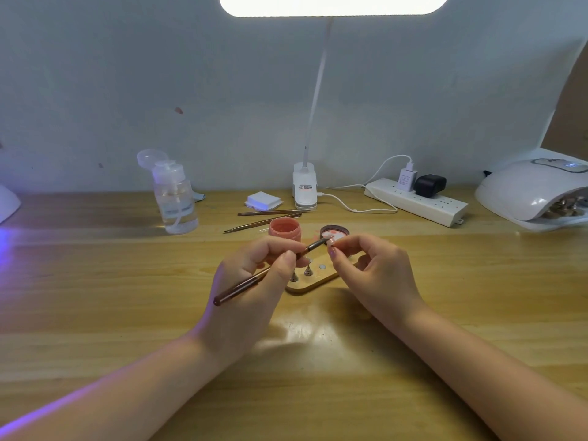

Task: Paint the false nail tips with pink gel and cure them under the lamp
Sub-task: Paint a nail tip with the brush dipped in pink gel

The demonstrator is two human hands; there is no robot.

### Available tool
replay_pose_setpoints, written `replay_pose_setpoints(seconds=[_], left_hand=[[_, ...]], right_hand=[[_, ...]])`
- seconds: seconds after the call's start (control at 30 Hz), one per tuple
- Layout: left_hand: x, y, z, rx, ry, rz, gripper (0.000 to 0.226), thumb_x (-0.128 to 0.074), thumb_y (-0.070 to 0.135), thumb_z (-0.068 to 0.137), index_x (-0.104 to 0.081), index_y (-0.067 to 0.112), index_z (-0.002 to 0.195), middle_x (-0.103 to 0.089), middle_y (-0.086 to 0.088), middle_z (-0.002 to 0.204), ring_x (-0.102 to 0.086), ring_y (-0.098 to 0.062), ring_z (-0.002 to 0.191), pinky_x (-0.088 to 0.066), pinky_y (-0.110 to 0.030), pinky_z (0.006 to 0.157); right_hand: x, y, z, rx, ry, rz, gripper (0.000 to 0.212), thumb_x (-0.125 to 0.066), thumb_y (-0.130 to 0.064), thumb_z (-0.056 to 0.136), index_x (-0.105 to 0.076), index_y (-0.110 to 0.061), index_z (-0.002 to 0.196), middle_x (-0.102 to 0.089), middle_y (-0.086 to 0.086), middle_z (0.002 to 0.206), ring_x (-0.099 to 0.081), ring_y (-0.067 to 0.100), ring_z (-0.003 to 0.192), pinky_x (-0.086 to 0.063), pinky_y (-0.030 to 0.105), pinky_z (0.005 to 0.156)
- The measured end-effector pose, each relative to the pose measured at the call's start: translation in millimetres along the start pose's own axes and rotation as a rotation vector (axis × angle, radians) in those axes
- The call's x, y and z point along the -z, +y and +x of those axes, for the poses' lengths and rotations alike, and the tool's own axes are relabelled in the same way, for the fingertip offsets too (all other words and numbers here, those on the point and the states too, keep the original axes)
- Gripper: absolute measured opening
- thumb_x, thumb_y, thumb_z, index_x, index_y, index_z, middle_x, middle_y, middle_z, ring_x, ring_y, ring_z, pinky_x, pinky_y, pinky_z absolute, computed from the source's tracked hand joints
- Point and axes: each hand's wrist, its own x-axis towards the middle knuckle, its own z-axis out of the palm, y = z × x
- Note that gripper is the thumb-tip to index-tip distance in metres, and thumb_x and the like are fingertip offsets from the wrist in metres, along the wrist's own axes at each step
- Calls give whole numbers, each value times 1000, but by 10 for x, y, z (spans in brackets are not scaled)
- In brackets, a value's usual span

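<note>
So the wooden worktop takes up most of the view, and I'll use the open pink gel jar in the middle as the landmark. Far right of the jar there's a white curing lamp with a few nail stands just visible inside its mouth. Behind the jar a white clip-on desk lamp stands with its head glowing up top; it has a red label on the base but I can't read it. Right of that base is a white power strip with a white and a black plug in it. Left of the jar is a clear pump bottle.

Just in front of the jar, the left hand grips a brown brush like a pen, bristles pointing right. The right hand pinches a small false nail tip between thumb and fingers, right at the brush's end. Both hands hang over a small wooden holder board with two little stands on it, partly hiding it. The jar's lid sits just right of the jar, two spare tools lie just behind it.
</note>
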Motion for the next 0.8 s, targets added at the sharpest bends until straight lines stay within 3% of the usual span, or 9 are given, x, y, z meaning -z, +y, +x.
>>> replay_pose_setpoints(seconds=[0.1, 0.17, 0.3, 0.43, 0.53, 0.63, 0.8], left_hand=[[2, -16, 1, 27, 11, 24, 18, -54, 15, 85, -71, 16, 89, -74, -1, 83, -69, -12, 82, -51, -16, 73], [31, -32, 14, 42, 51, -3, 17, -53, 16, 84, -70, 15, 88, -73, -4, 82, -69, -15, 83, -52, -20, 75], [16, -17, 12, 20, 18, -33, 18, -54, 17, 88, -70, 15, 97, -74, -7, 93, -70, -22, 93, -54, -26, 81], [18, -24, 13, 30, 1, 38, 18, -54, 15, 84, -71, 17, 89, -74, -1, 84, -69, -13, 83, -52, -17, 73], [45, -22, 21, 22, 45, 13, 17, -54, 15, 82, -70, 15, 86, -73, -4, 81, -69, -15, 81, -52, -20, 73], [24, -1, 7, 3, -16, 20, 16, -57, 18, 86, -71, 16, 94, -74, -4, 87, -69, -20, 87, -55, -26, 77], [18, -2, 7, 4, 7, 13, 18, -53, 12, 83, -70, 13, 87, -73, -3, 82, -69, -12, 79, -51, -16, 70]], right_hand=[[6, 1, 2, 0, -1, -3, 7, -70, -15, 85, -73, -16, 91, -65, -13, 75, -54, 3, 58, -41, 16, 53], [3, -8, 3, -3, 3, 7, 6, -70, -14, 85, -73, -15, 91, -65, -12, 73, -55, 8, 59, -46, 23, 55], [2, -31, -1, 13, -9, 37, 6, -70, -12, 85, -73, -13, 90, -68, -6, 74, -62, 7, 67, -53, 27, 63], [5, -24, -5, 10, -2, 45, 5, -70, -11, 85, -73, -12, 89, -68, -5, 73, -62, 7, 66, -53, 30, 63], [4, -30, -6, 12, 4, 48, 5, -70, -11, 85, -73, -13, 88, -68, -5, 73, -62, 7, 67, -54, 30, 64], [2, -28, -6, 15, 14, 58, 5, -71, -11, 84, -73, -14, 87, -69, -4, 73, -62, 8, 67, -53, 31, 64], [-2, -25, -5, 9, -1, 52, 4, -71, -11, 84, -73, -12, 87, -69, -5, 73, -62, 8, 67, -54, 30, 64]])
